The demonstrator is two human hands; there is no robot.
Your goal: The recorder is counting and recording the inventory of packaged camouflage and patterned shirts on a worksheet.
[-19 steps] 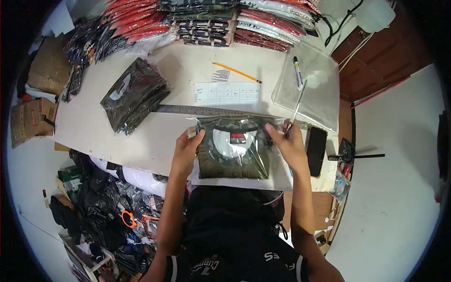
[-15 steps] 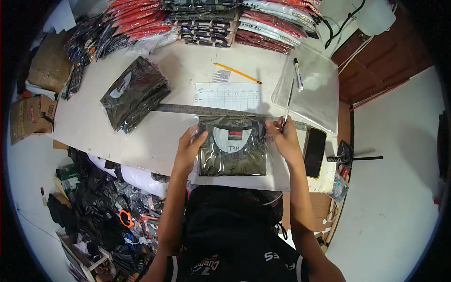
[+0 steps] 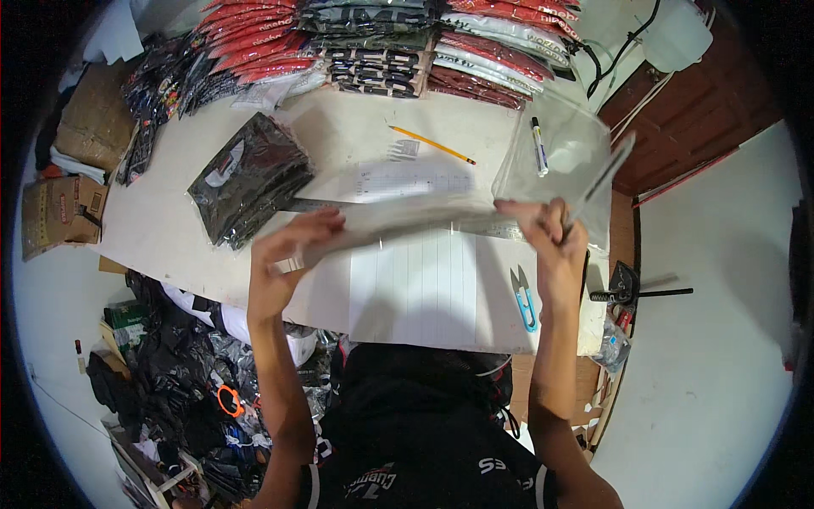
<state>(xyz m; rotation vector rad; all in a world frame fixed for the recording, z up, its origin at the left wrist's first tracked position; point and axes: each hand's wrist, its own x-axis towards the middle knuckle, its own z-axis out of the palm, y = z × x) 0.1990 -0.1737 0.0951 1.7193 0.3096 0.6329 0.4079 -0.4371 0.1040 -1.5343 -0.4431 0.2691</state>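
Note:
The bagged folded garment [image 3: 398, 224], blurred by motion and seen nearly edge-on, is raised over the table between my hands. My left hand [image 3: 288, 254] grips its left end. My right hand [image 3: 547, 237] holds its right end along with a long, slim silvery tool [image 3: 606, 172] pointing up and right. Below lie a lined white sheet [image 3: 411, 297] and blue thread snips [image 3: 527, 305]. A metal ruler [image 3: 309, 204] is partly covered by the garment. A pile of bagged olive garments [image 3: 246, 178] rests at the left.
Stacks of bagged garments [image 3: 365, 64] line the back of the table [image 3: 153, 237]. A pencil [image 3: 432, 144], a marker [image 3: 538, 146] and clear bags [image 3: 517, 174] lie there. Cardboard boxes [image 3: 59, 216] stand at the left, and dark bagged heaps [image 3: 170, 356] lie below.
The bagged garment has been lifted and tilted toward edge-on. My left hand has moved left and my right hand right, uncovering the lined sheet and the thread snips.

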